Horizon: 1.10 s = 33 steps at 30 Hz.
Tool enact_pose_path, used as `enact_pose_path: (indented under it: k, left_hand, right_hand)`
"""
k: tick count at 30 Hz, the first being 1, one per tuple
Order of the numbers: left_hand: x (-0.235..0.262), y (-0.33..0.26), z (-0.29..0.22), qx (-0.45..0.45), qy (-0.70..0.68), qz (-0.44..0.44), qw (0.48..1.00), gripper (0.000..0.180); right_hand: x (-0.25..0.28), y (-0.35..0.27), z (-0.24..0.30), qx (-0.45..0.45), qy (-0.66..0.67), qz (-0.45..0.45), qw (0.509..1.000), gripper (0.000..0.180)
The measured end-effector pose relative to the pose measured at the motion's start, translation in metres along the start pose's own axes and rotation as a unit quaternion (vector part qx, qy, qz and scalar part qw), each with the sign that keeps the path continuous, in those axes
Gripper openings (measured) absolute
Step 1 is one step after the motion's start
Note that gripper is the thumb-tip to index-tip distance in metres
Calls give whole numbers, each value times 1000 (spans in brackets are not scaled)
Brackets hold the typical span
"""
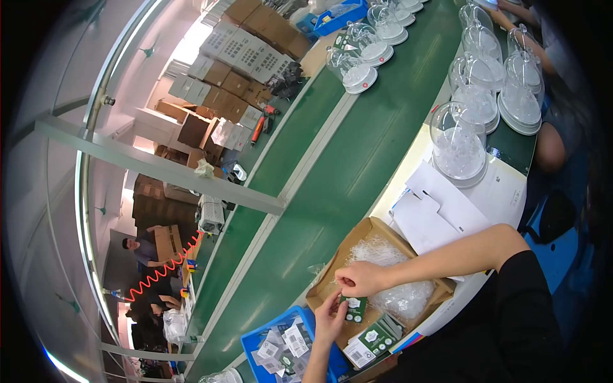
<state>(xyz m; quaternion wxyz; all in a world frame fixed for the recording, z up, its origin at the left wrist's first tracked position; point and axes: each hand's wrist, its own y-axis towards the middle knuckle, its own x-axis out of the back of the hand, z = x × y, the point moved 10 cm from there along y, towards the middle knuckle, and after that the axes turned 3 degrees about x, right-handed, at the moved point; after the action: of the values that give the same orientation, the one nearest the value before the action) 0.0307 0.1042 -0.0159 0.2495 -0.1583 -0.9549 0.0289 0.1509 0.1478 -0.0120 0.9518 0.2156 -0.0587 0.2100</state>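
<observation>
My left hand pinches the left edge of a small green card with white print, held over an open cardboard box. Just above the card's top edge, my right hand is closed with curled fingers; what they grip is hidden. Inside the box lie a heap of clear thin plastic strands and a clear plastic bag of similar pieces. A stack of green and white cards fills the box's near corner. Left of the box, a blue bin holds several small grey and white labelled packets.
White sheets lie beyond the box. Clear domes on white bases stand in rows at the right, with more across the green conveyor. A metal frame bar crosses at left. Other people work at the far right and far left.
</observation>
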Motion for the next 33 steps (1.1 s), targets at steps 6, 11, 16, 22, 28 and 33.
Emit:
enact_pose_path:
  k: [6,11,16,22,28,33]
  left_hand:
    - [-1,1,2,4,-1,1,1000,40]
    - [0,1,4,2,-21,0,1000,43]
    - [-1,0,3,5,-15,-3,1000,46]
    - [0,1,-2,3,-9,-6,1000,46]
    - [1,1,1,-7,-2,-4,1000,40]
    - [1,1,0,-4,19,-10,1000,37]
  right_hand:
    - [1,-1,-2,-15,-8,4,1000,16]
    - [1,0,-4,-32,-1,2,999,20]
    - [1,0,-3,-31,0,2,1000,20]
    - [1,0,-5,-34,9,-6,999,20]
    - [1,1,-7,-40,17,-9,999,19]
    - [6,0,-8,-49,44,-24,998,18]
